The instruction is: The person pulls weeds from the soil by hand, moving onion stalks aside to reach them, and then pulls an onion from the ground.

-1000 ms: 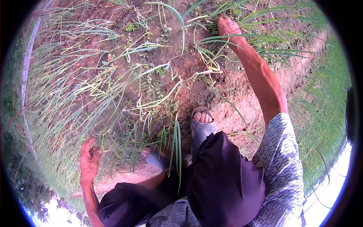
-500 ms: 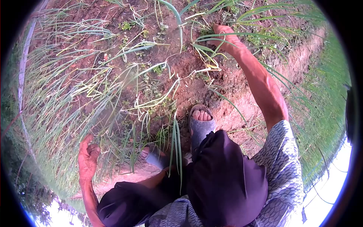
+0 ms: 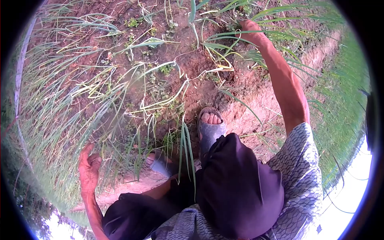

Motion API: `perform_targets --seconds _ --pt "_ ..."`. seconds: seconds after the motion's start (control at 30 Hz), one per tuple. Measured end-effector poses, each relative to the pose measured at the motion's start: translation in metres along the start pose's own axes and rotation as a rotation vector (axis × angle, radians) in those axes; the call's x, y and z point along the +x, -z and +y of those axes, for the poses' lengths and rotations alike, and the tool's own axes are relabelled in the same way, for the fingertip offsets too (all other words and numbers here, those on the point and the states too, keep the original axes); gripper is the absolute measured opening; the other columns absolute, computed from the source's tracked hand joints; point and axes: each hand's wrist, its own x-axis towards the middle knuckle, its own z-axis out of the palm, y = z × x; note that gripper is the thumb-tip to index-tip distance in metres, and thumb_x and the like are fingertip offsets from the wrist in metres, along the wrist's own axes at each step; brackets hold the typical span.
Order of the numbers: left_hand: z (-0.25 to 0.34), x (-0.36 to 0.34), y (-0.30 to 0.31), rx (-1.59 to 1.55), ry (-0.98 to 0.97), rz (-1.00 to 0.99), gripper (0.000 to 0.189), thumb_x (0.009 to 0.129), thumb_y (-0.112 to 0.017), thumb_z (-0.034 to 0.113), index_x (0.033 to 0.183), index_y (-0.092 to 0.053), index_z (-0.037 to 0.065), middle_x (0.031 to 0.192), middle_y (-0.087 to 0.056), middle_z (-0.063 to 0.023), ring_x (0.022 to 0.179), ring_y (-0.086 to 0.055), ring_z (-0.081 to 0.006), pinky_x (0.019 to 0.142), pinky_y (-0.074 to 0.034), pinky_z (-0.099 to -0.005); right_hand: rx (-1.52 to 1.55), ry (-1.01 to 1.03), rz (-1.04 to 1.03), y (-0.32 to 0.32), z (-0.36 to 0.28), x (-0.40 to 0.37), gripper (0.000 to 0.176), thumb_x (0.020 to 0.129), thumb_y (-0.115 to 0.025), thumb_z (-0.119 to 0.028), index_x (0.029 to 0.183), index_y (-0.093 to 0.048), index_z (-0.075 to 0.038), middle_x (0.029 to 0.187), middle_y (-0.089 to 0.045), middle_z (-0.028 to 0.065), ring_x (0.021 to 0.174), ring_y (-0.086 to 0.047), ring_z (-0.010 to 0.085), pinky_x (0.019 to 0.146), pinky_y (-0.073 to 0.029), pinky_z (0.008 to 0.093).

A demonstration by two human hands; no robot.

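My right hand (image 3: 251, 31) reaches down to the soil at the upper right, among long green onion-like leaves (image 3: 276, 18) and low weeds. Its back faces me and the fingers curl downward; what they grip, if anything, is hidden by the hand and leaves. At the lower left, my left hand (image 3: 89, 168) hovers beside a dense stand of thin onion-like leaves (image 3: 80, 108). Its fingers are loosely bent, with thumb and forefinger apart, and nothing shows in it.
Bare reddish soil (image 3: 200, 64) with small weeds (image 3: 165, 69) lies between the hands. My sandalled foot (image 3: 212, 124) stands at the bed's edge, the other partly behind leaves. A pale strip (image 3: 22, 68) runs along the left; grass (image 3: 348, 108) grows at the right.
My right hand has shifted slightly right and upward in the view among the leaves. The left hand sits a little farther left, its fingers still loosely bent.
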Motion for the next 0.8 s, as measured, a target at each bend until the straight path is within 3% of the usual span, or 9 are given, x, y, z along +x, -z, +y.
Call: perform_targets --seconds 0.17,0.33,0.4,0.47,0.5,0.53,0.6,0.63,0.8 --pt "0.000 0.007 0.000 -0.016 -0.018 -0.049 0.053 0.089 -0.061 -0.007 0.139 -0.049 0.004 0.143 -0.047 -0.0096 0.103 -0.061 -0.0169 0.088 -0.053 -0.0299 -0.042 0.024 -0.168 -0.028 0.013 0.010 0.029 0.074 -0.072 -0.027 0.089 -0.067 -0.002 0.088 -0.068 0.0164 0.086 -0.069 0.0338 0.080 -0.057 0.0419" --pt "0.013 0.010 -0.003 0.006 0.052 -0.024 0.054 0.089 -0.062 -0.006 0.141 -0.048 0.003 0.143 -0.047 -0.0091 0.103 -0.061 -0.0172 0.088 -0.053 -0.0296 -0.163 0.135 -0.077 -0.057 0.015 0.012 0.017 0.080 -0.071 -0.014 0.092 -0.071 -0.002 0.087 -0.070 0.0180 0.084 -0.069 0.0311 0.077 -0.057 0.0389" --pt "0.007 0.009 -0.002 0.032 -0.016 -0.033 0.054 0.091 -0.063 0.001 0.143 -0.046 0.005 0.137 -0.052 -0.0077 0.104 -0.061 -0.0182 0.088 -0.052 -0.0315 -0.256 -0.018 -0.065 -0.047 -0.002 0.002 0.016 0.082 -0.067 -0.009 0.096 -0.069 -0.003 0.089 -0.070 0.0186 0.088 -0.070 0.0309 0.078 -0.057 0.0392" --pt "-0.001 0.004 -0.001 0.029 -0.019 -0.024 0.054 0.092 -0.064 0.004 0.143 -0.045 0.005 0.135 -0.055 -0.0071 0.105 -0.061 -0.0186 0.088 -0.052 -0.0323 -0.289 0.091 0.032 -0.031 -0.009 -0.007 0.016 0.083 -0.063 -0.006 0.097 -0.069 -0.003 0.091 -0.071 0.0195 0.087 -0.071 0.0310 0.076 -0.058 0.0401" --pt "-0.002 0.002 -0.001 0.020 -0.001 -0.029 0.054 0.092 -0.064 0.004 0.143 -0.045 0.005 0.134 -0.055 -0.0072 0.105 -0.061 -0.0186 0.088 -0.052 -0.0322 -0.027 0.131 0.090 -0.043 0.004 0.001 0.016 0.081 -0.065 -0.012 0.093 -0.063 -0.003 0.086 -0.070 0.0174 0.077 -0.071 0.0333 0.066 -0.057 0.0431" --pt "-0.001 0.005 -0.001 0.013 0.006 -0.041 0.054 0.092 -0.064 0.005 0.143 -0.045 0.005 0.134 -0.055 -0.0073 0.105 -0.061 -0.0185 0.088 -0.052 -0.0321 0.272 0.030 -0.077 -0.020 -0.017 -0.011 0.023 0.078 -0.070 -0.016 0.098 -0.066 -0.005 0.082 -0.069 0.0152 0.074 -0.070 0.0314 0.065 -0.056 0.0419" --pt "-0.005 0.010 0.000 0.041 0.007 -0.062 0.053 0.090 -0.063 -0.003 0.141 -0.048 0.004 0.139 -0.050 -0.0084 0.103 -0.061 -0.0173 0.088 -0.052 -0.0306 0.227 0.010 -0.142 -0.019 -0.035 -0.008 0.024 0.080 -0.069 -0.023 0.099 -0.074 -0.010 0.081 -0.072 0.0139 0.079 -0.072 0.0283 0.070 -0.058 0.0385" --pt "-0.007 0.009 0.001 0.054 0.014 -0.067 0.053 0.089 -0.062 -0.007 0.139 -0.049 0.003 0.141 -0.048 -0.0089 0.102 -0.061 -0.0167 0.088 -0.052 -0.0298 -0.088 0.298 -0.132 -0.017 -0.046 -0.004 0.027 0.075 -0.072 -0.029 0.098 -0.076 -0.016 0.087 -0.073 0.0114 0.084 -0.071 0.0287 0.076 -0.058 0.0388" --pt "0.019 0.010 -0.004 0.017 0.038 -0.040 0.053 0.089 -0.062 -0.006 0.140 -0.049 0.003 0.143 -0.047 -0.0088 0.104 -0.061 -0.0167 0.089 -0.052 -0.0303 0.120 0.078 -0.048 -0.066 -0.051 -0.001 0.043 0.072 -0.073 -0.028 0.108 -0.066 -0.005 0.093 -0.071 0.0188 0.091 -0.070 0.0317 0.082 -0.056 0.0404"
